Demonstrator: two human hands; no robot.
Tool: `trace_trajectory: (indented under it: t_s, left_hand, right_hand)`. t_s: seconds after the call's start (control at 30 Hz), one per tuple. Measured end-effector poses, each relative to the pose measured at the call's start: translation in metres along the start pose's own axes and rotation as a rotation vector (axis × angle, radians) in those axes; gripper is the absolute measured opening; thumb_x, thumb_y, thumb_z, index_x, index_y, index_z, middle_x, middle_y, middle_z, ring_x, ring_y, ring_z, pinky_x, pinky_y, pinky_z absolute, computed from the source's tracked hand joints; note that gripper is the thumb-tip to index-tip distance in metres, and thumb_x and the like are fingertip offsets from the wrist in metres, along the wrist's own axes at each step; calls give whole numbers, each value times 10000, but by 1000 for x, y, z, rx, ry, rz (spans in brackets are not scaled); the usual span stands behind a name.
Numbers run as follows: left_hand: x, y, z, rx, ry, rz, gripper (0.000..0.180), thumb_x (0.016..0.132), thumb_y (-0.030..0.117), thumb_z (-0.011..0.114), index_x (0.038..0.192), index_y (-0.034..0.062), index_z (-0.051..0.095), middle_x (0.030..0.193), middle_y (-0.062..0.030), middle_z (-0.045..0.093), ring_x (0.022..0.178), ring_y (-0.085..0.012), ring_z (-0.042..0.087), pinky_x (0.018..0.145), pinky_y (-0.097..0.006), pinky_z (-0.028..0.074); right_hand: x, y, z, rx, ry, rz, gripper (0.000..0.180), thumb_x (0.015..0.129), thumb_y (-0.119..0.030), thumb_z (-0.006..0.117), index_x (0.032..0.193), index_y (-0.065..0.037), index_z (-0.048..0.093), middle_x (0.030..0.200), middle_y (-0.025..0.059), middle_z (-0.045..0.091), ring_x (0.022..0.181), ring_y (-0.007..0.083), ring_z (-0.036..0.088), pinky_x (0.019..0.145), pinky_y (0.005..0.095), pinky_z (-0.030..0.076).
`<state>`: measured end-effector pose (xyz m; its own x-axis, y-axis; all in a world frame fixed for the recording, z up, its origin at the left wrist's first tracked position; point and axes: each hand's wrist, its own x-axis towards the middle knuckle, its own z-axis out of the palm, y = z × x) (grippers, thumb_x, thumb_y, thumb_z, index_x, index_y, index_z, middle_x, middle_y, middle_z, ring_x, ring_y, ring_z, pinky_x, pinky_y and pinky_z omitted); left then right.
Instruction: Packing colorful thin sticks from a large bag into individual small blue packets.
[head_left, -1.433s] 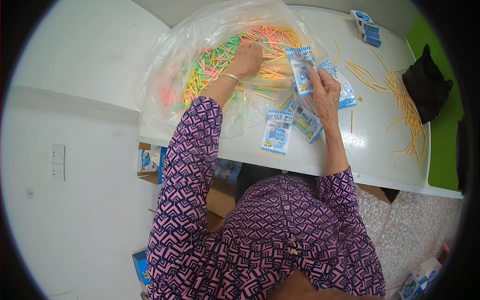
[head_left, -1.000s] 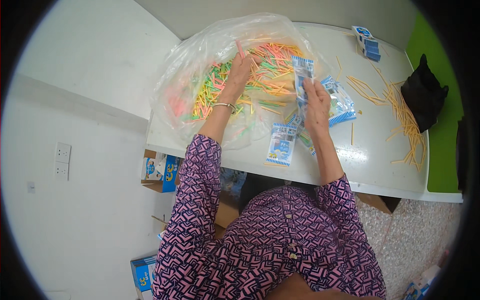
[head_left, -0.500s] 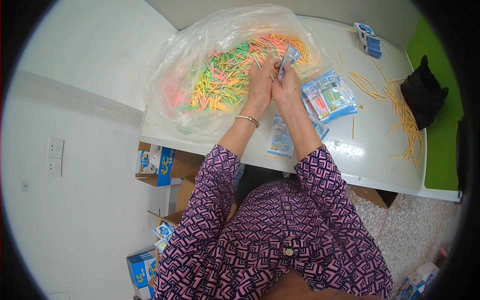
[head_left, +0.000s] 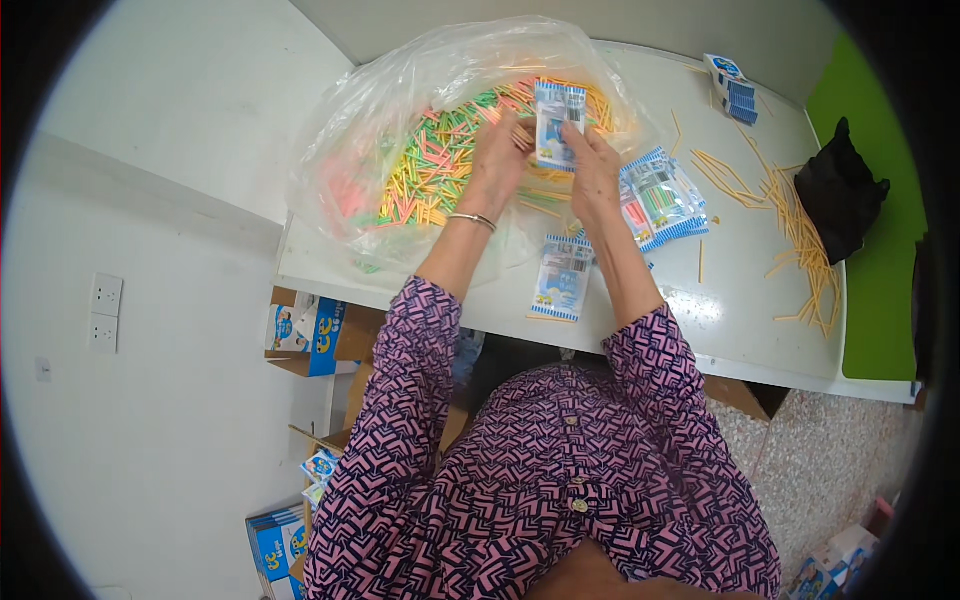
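Note:
My right hand [head_left: 597, 172] grips the edge of a small blue-and-white packet [head_left: 558, 148], thumb on its face. The packet is held flat side up above the bag. Just left of it, my left hand [head_left: 497, 160] is closed around a few thin coloured sticks [head_left: 521, 139], whose ends show at the fingertips. Under both hands, a large clear plastic bag [head_left: 345, 125] lies wide at its mouth, full of short pink, green and yellow sticks [head_left: 430, 160]. Nearer to me, another blue-and-white packet [head_left: 562, 278] rests on the table.
Filled packets [head_left: 662, 200] are piled right of my right forearm. Long yellow sticks [head_left: 805, 225] lie scattered near a black bag [head_left: 843, 190] at the table's right side. A stack of blue-and-white packets [head_left: 732, 90] stands at the back. Cardboard boxes [head_left: 325, 335] sit below the table's left edge.
My hands have drawn apart, the left one moving left with the sticks. The packet in my right hand has turned from edge-on to face up. The lower packet is more exposed.

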<state>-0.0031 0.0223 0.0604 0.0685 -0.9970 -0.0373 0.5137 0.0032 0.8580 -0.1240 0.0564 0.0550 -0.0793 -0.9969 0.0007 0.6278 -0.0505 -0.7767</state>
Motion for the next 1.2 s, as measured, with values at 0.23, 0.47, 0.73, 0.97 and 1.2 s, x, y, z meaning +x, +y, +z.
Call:
trace_trajectory:
  t_s: [0.23, 0.47, 0.73, 0.97, 1.2]
  left_hand:
    - [-23, 61, 28, 167, -221, 126, 306, 977, 252, 394, 1011, -23, 525, 949, -141, 627, 888, -221, 618, 761, -341, 501]
    - [-47, 63, 35, 296, -342, 103, 369, 977, 294, 395, 1047, -38, 542, 961, -132, 629, 906, -197, 600, 777, -302, 480]
    - [-64, 48, 39, 585, -451, 117, 449, 972, 365, 395, 1041, -24, 609, 965, -81, 631, 907, -129, 568, 838, -280, 442]
    - [-72, 43, 31, 668, -475, 86, 459, 969, 417, 386, 1160, 29, 540, 962, -41, 598, 910, -109, 528, 881, -258, 381]
    - [-71, 51, 22, 846, -444, 199, 356, 927, 215, 531, 1227, 36, 461, 1116, -69, 551, 1000, -144, 545, 901, -290, 415]
  right_hand:
    - [-17, -33, -36, -405, -348, 137, 220, 833, -242, 662, 805, -24, 678, 660, -53, 564, 615, 14, 475, 576, 179, 372]
    - [-30, -46, -45, -446, -454, 263, 194, 855, -231, 640, 811, -44, 670, 718, -62, 560, 639, 15, 455, 581, 188, 345]
    - [-29, -48, -51, -403, -509, 198, 212, 841, -236, 657, 845, -26, 686, 711, -43, 586, 621, 17, 490, 550, 183, 381]
    - [-30, -35, -59, -457, -437, 49, 208, 885, -201, 600, 905, -12, 682, 767, -39, 597, 710, 33, 494, 655, 191, 380]
    - [-29, -32, -55, -449, -396, 5, 246, 897, -197, 581, 1029, -3, 656, 855, 1, 646, 773, 46, 539, 712, 204, 419]
